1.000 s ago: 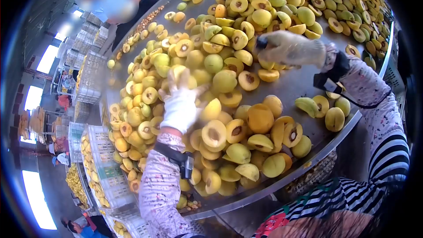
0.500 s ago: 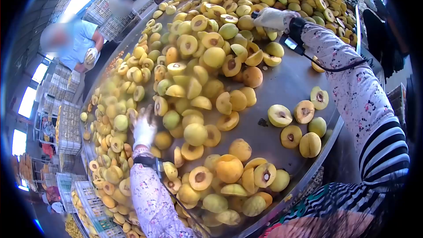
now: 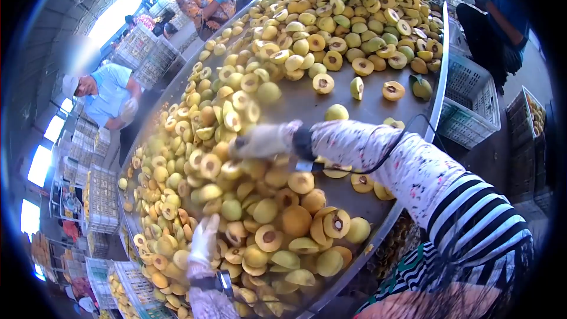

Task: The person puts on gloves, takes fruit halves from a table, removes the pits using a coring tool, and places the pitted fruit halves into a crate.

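Note:
Halved yellow-green stone fruit, apparently apricots [image 3: 272, 237], cover much of a metal table [image 3: 295, 112]; many show brown pit hollows. My right hand [image 3: 260, 142], in a whitish glove, reaches across the middle of the table against the fruit. Motion blurs its fingers, so their grip is unclear. Nearer me on the left, my left hand [image 3: 204, 239], also in a white glove, lies among the halves with its fingers stretched out. Fruit around both hands is smeared by movement.
A raised metal rim [image 3: 438, 91] edges the table. At the right stand a grey plastic crate [image 3: 472, 97] and a fruit-filled crate [image 3: 534, 115]. A person in light blue [image 3: 109, 97] and one in orange [image 3: 207, 0] stand beyond the left edge. Stacked crates [image 3: 101, 198] line the left.
My right hand has swept from the far right toward the middle left, with fruit shifting along. My left hand has come slightly nearer me. The view has turned a little.

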